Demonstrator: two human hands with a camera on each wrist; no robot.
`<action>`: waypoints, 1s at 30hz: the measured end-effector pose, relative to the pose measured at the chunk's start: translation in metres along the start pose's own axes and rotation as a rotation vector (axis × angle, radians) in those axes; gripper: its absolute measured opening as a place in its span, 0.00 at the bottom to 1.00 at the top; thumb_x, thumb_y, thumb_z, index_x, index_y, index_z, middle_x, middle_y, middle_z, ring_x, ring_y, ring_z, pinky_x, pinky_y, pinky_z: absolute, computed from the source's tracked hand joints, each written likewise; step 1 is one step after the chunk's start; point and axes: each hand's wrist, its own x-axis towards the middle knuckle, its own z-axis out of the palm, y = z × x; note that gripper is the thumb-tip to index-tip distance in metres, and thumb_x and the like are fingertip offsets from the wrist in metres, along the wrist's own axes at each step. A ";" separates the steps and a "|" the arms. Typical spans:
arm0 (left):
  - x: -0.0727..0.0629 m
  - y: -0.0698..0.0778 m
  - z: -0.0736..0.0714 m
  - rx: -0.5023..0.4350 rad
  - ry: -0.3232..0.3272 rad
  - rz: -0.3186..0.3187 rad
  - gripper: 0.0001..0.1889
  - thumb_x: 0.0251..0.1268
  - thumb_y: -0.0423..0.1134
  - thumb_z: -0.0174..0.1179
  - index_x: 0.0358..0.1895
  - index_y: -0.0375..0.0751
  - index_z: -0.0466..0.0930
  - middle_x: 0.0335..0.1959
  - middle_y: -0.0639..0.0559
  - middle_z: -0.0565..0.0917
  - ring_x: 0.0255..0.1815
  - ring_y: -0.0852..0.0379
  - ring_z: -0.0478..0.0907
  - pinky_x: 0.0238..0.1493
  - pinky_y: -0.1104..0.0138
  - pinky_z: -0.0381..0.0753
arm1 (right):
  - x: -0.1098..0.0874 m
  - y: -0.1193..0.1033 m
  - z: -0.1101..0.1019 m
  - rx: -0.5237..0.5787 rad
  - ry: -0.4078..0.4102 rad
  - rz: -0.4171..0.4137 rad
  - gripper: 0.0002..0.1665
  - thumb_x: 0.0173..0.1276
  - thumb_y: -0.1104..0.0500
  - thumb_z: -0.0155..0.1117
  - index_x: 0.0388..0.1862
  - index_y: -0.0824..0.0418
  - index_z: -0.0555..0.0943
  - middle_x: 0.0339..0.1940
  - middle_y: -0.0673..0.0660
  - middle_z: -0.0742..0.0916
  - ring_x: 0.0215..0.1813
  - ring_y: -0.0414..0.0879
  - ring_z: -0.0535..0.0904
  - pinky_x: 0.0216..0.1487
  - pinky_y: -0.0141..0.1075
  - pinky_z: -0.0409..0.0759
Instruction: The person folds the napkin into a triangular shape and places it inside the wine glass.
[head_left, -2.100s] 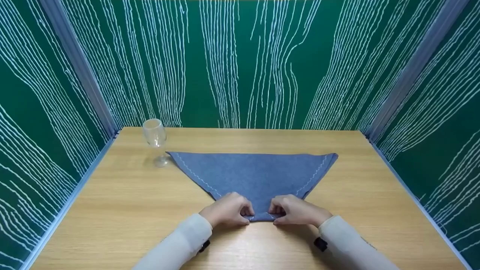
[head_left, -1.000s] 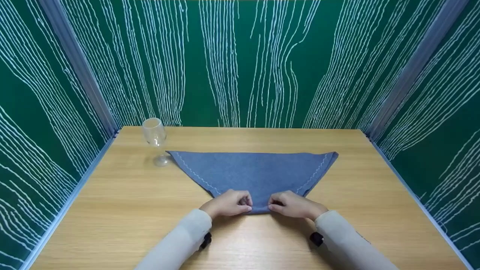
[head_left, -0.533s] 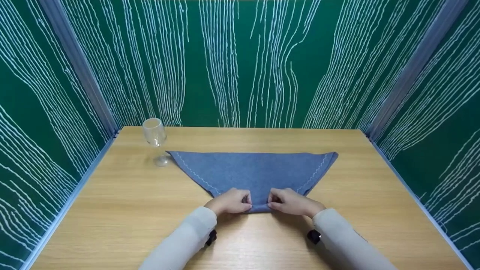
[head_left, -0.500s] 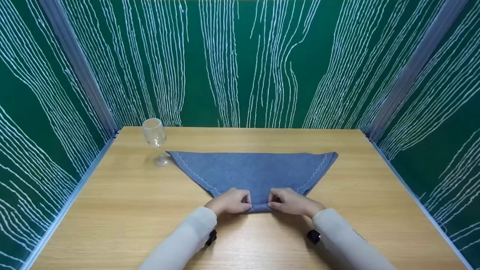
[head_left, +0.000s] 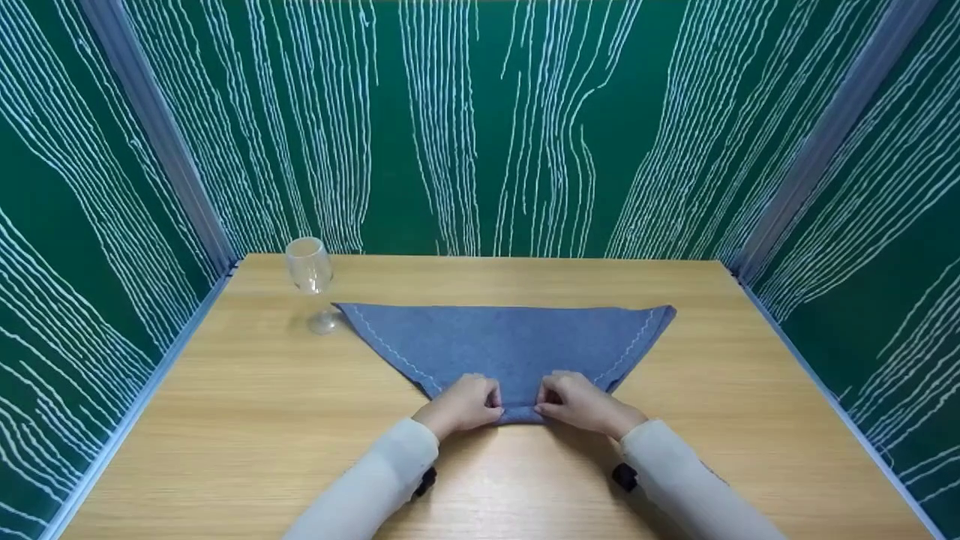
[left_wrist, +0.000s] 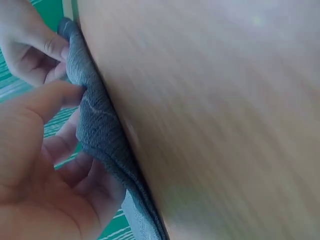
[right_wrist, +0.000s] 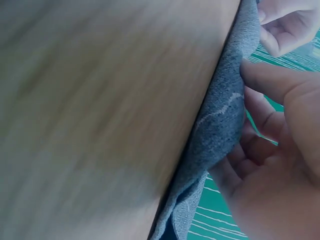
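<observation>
A blue-grey cloth napkin (head_left: 510, 345) with pale zigzag stitching lies folded on the table, its wide side away from me and its narrow rolled edge towards me. At the left of that edge my left hand (head_left: 463, 403) pinches the roll between thumb and curled fingers. My right hand (head_left: 583, 403) pinches the same edge on the right, a short gap from the left. In the left wrist view the thumb presses on the thick rolled cloth (left_wrist: 97, 120). The right wrist view shows the other thumb against the roll (right_wrist: 220, 112), fingers behind it.
A clear stemmed glass (head_left: 309, 268) stands upright at the back left, its foot close to the napkin's left corner. Green walls with white lines (head_left: 517, 127) enclose the wooden table (head_left: 262, 420) at the back and sides.
Both hands have moved slightly away from me, rolling the near edge of the napkin over with them. The far part of the napkin and the glass have stayed put.
</observation>
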 end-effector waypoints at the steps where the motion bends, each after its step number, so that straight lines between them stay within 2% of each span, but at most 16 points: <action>1: -0.001 0.000 0.001 0.017 0.013 0.009 0.05 0.61 0.38 0.65 0.29 0.47 0.79 0.28 0.59 0.73 0.32 0.60 0.70 0.38 0.68 0.74 | 0.000 0.000 0.000 -0.008 0.011 -0.016 0.08 0.66 0.64 0.70 0.29 0.56 0.80 0.28 0.44 0.78 0.33 0.38 0.72 0.34 0.33 0.74; 5: -0.002 0.001 0.002 0.078 0.051 0.044 0.04 0.60 0.37 0.66 0.30 0.48 0.81 0.28 0.60 0.73 0.31 0.61 0.71 0.37 0.68 0.75 | -0.002 0.000 0.000 -0.002 0.026 -0.048 0.06 0.64 0.66 0.70 0.30 0.58 0.82 0.28 0.45 0.79 0.31 0.37 0.73 0.31 0.32 0.75; 9: -0.003 0.002 0.002 0.109 0.048 0.049 0.04 0.61 0.37 0.66 0.31 0.49 0.81 0.28 0.61 0.73 0.31 0.62 0.71 0.36 0.69 0.75 | -0.004 -0.002 -0.001 0.008 0.029 -0.058 0.04 0.63 0.67 0.69 0.31 0.59 0.84 0.29 0.47 0.81 0.31 0.37 0.75 0.31 0.32 0.78; 13: -0.004 0.003 0.002 0.132 0.060 0.066 0.04 0.61 0.37 0.66 0.30 0.49 0.81 0.28 0.61 0.74 0.30 0.62 0.72 0.35 0.68 0.76 | -0.009 -0.002 -0.003 -0.052 0.037 -0.120 0.04 0.63 0.68 0.70 0.34 0.59 0.86 0.32 0.49 0.84 0.36 0.39 0.80 0.37 0.32 0.82; 16: -0.004 0.003 0.003 0.173 0.085 0.102 0.04 0.60 0.37 0.67 0.30 0.49 0.82 0.28 0.61 0.75 0.31 0.61 0.73 0.36 0.68 0.77 | -0.013 -0.003 -0.006 -0.117 0.034 -0.180 0.06 0.62 0.69 0.71 0.37 0.60 0.88 0.35 0.50 0.86 0.39 0.41 0.82 0.41 0.33 0.83; 21: -0.005 0.003 0.003 0.208 0.112 0.150 0.04 0.60 0.36 0.68 0.29 0.48 0.82 0.28 0.60 0.77 0.31 0.62 0.75 0.37 0.68 0.77 | -0.019 -0.005 -0.010 -0.163 -0.002 -0.187 0.09 0.63 0.65 0.72 0.43 0.60 0.89 0.37 0.49 0.85 0.41 0.41 0.82 0.43 0.33 0.83; 26: -0.008 0.005 -0.003 0.224 0.091 0.175 0.03 0.62 0.36 0.67 0.30 0.46 0.86 0.28 0.59 0.82 0.31 0.63 0.77 0.36 0.70 0.78 | -0.022 -0.006 -0.010 -0.208 -0.003 -0.182 0.12 0.61 0.61 0.76 0.44 0.59 0.87 0.38 0.49 0.84 0.42 0.41 0.82 0.43 0.34 0.83; 30: -0.013 0.007 -0.008 0.202 0.034 0.172 0.03 0.62 0.39 0.68 0.35 0.45 0.89 0.33 0.57 0.85 0.35 0.63 0.80 0.39 0.71 0.80 | -0.021 -0.007 -0.007 -0.275 0.034 -0.208 0.12 0.60 0.60 0.77 0.42 0.58 0.86 0.38 0.50 0.85 0.41 0.43 0.83 0.43 0.37 0.83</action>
